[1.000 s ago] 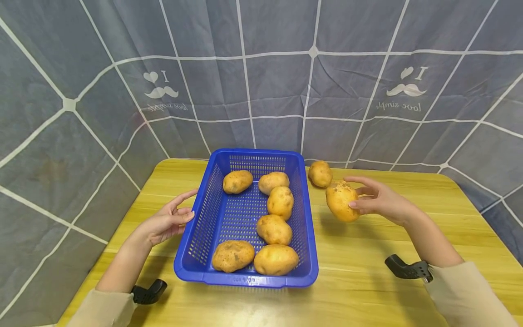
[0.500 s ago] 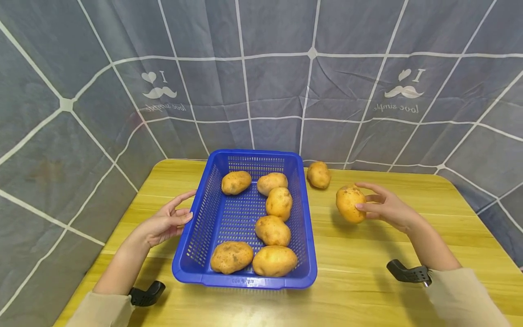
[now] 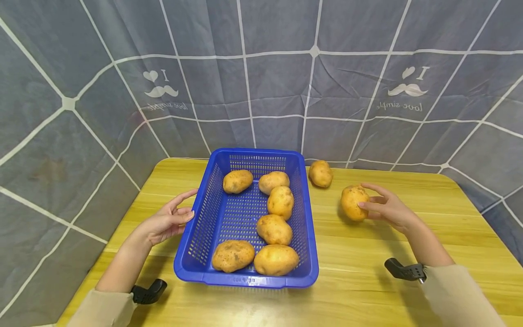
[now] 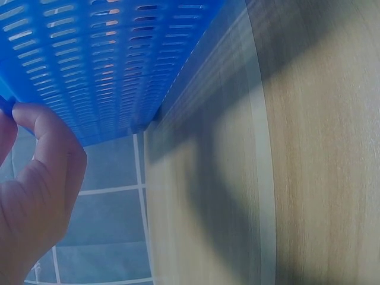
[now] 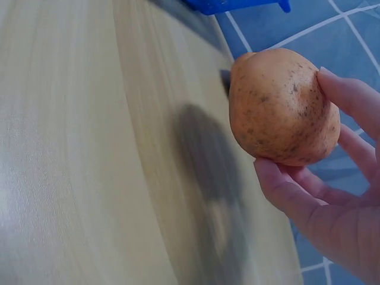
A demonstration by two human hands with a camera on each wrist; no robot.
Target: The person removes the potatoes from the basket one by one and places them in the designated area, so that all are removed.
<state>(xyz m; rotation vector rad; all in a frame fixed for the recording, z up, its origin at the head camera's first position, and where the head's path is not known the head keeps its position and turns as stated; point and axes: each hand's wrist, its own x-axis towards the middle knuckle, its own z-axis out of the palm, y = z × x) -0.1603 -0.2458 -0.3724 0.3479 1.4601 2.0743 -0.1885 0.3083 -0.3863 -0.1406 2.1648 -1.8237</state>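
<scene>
My right hand pinches a speckled potato between thumb and fingers, right of the basket. In the right wrist view, the potato hangs a little above the wood, its shadow lying apart from it. A blue plastic basket with slotted walls stands mid-table, several potatoes inside, most along its right side. My left hand grips the rim on the basket's left side. From the left wrist, the thumb and a finger of that hand pinch the blue rim beside the slotted wall.
Another potato lies on the wooden table just outside the basket's back right corner. Grey curtain-like cloth with white lines hangs behind the table and along its left side.
My right hand has carried its potato rightward, away from the basket, and slightly lower. The left hand stays on the rim, and the basket and other potatoes stay put.
</scene>
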